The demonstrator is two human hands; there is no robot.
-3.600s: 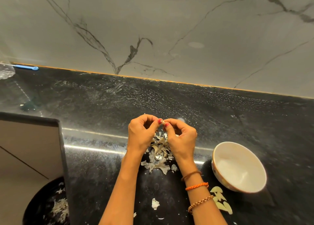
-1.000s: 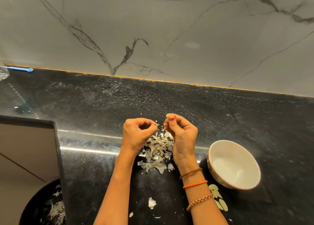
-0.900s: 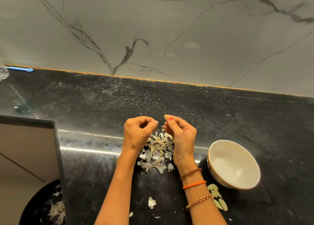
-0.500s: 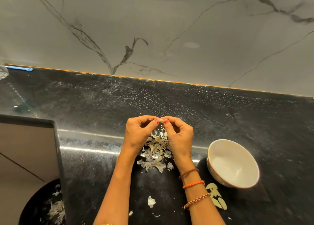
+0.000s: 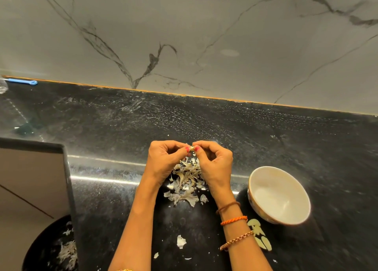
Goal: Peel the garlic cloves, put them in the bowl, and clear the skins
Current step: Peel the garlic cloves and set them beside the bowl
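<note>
So compared to about a second ago, when the two hands were pulled apart, they've come back together over the skin pile, same pose as half a second back. The left hand and right hand meet at the fingertips, and both pinch one small pale garlic clove between them, held up in the air above the black tabletop. So the grip on each side is clamped on that clove, thumbs and forefingers curled in, red nail polish showing right by it. Can't tell how much skin is left on it, it's too small.

Right below the hands sits the heap of papery garlic skins, spread out on the tabletop between the wrists. A few loose skin flakes lie nearer to the person, well apart from the heap.

The white bowl stands to the right of the right hand, near it but not touching, and its inside looks plain white. Some peeled cloves lie on the tabletop just beside the bowl's near edge, next to the right wrist with its bracelets.

Bottom left there's a dark round bin with more skins in it, partly hidden by a flat dark-edged panel. A little blue thing lies far back left by the marble wall.
</note>
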